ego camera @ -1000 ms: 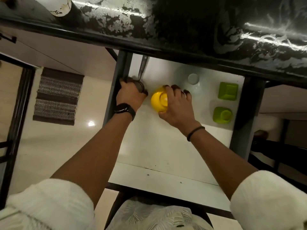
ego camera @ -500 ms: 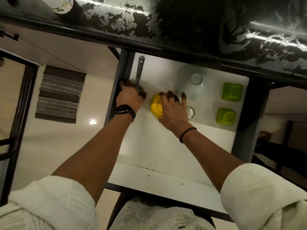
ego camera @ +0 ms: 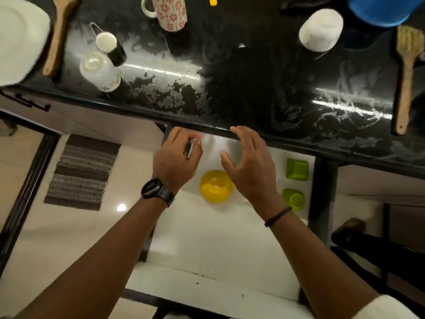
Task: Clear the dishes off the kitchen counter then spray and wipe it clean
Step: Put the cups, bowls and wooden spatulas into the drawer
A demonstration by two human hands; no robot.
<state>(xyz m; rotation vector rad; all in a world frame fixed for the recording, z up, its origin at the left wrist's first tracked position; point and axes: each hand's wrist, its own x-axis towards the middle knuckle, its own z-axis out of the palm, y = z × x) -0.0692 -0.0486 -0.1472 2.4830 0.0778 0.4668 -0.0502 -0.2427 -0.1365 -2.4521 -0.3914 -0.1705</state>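
Our left hand (ego camera: 177, 155) is curled round a slim dark utensil (ego camera: 188, 150), prob. to set it on the white shelf (ego camera: 218, 245) below the counter. Right hand (ego camera: 248, 166) open, holding nothing, above the yellow bowl (ego camera: 216, 186) parked there w/ green cups (ego camera: 296, 169). Counter (ego camera: 253, 88) above holds mug (ego camera: 170, 12), white bowl (ego camera: 320, 29), wooden spatula (ego camera: 406, 74) — not yet cleared, streaky.
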